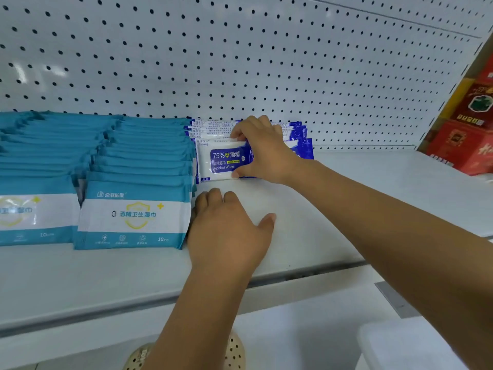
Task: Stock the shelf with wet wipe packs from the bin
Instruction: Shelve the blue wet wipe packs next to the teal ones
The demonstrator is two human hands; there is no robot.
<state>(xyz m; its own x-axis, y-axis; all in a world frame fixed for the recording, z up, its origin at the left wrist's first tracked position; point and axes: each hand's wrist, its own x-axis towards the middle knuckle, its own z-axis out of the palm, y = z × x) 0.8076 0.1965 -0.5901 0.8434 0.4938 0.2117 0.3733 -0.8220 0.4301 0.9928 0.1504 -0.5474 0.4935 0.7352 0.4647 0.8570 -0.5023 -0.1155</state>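
Teal packs point(136, 182) crowding the shelf point(333, 209) left of the blue wipe packs point(221, 145) by the pegboard point(240, 62); red boxes point(464, 134) far right; right hand point(264, 150) gripping the front blue pack point(224, 161); left hand point(226, 228) lying flat, released, touching the teal row.

Shelf point(333, 222) runs left to right, backed by a pegboard wall point(240, 62). On the left part of the shelf stand two rows of wipe packs point(133, 214), side by side, each filed front to back toward the wall. Just right of them, at the rear against the wall, stands a shorter row of alcohol wipe packs point(224, 161). Right hand point(262, 150) grips the front pack of that row, thumb below, fingers on top. Left hand point(226, 228) lies flat on the shelf in front of that row, touching the right side of the nearer left rows. Boxes point(466, 134) stand at far right, beyond the shelf end. Well apart from all packs.
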